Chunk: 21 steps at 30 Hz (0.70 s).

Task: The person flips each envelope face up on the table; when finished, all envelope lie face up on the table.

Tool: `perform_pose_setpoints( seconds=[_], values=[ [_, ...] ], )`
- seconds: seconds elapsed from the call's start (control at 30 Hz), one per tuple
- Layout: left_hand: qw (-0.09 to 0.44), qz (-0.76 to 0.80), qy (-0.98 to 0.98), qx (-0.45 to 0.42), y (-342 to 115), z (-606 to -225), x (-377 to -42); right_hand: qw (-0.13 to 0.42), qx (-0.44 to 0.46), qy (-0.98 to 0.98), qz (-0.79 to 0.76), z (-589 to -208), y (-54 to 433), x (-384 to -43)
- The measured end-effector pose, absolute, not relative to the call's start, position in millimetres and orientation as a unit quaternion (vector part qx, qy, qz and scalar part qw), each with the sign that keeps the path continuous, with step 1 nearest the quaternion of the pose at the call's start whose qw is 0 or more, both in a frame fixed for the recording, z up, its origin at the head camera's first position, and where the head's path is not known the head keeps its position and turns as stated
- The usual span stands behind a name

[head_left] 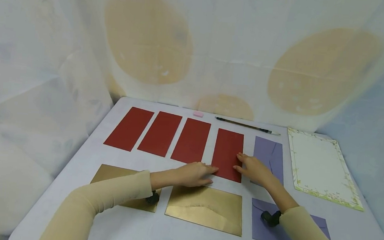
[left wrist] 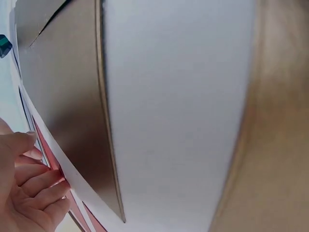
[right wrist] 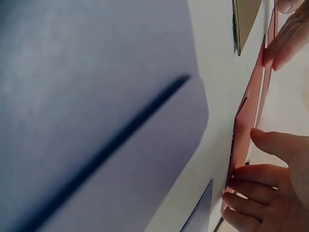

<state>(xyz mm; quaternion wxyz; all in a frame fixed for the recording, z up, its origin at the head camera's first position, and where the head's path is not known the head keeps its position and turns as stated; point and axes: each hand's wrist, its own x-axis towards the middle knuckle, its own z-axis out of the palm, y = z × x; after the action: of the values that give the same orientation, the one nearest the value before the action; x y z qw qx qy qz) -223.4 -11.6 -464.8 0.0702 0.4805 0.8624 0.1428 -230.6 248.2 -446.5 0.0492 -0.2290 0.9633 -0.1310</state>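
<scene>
Several flat red envelopes stand in a row across the table, and both hands are at the rightmost red envelope [head_left: 228,148]. With fingers extended, my left hand [head_left: 194,174] touches its lower left corner. My right hand [head_left: 255,169] has its fingertips on the right edge, thumb and fingers spread. In the left wrist view the left hand [left wrist: 34,198] is partly cut off by the frame's edge. The right wrist view shows the right hand [right wrist: 265,181] beside the red paper [right wrist: 246,116], fingers fairly straight. Below the left hand lies a gold envelope [head_left: 204,209].
Another gold envelope [head_left: 112,174] lies under the left forearm. Purple envelopes lie behind the right hand [head_left: 267,149] and under the right wrist [head_left: 261,232]. At the back are a pink eraser-like block [head_left: 198,114] and a brush [head_left: 243,124]. A floral-bordered sheet [head_left: 321,165] is far right.
</scene>
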Motion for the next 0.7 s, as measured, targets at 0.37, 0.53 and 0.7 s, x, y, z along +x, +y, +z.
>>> perform_pose_setpoints(
  seconds=[0.37,0.53,0.7],
  values=[
    [0.062,0.163,0.852,0.495,-46.8,-460.4,-222.7,0.049,-0.229,0.949,-0.212,-437.6,253.9,-235.7],
    [0.075,0.177,0.86,0.472,-83.1,-460.5,-226.9,0.037,-0.235,0.939,-0.248,-427.1,250.5,-248.6],
    [0.068,0.176,0.878,0.439,-114.6,-464.5,-233.2,0.04,-0.243,0.935,-0.255,-419.5,235.3,-263.7]
  ],
)
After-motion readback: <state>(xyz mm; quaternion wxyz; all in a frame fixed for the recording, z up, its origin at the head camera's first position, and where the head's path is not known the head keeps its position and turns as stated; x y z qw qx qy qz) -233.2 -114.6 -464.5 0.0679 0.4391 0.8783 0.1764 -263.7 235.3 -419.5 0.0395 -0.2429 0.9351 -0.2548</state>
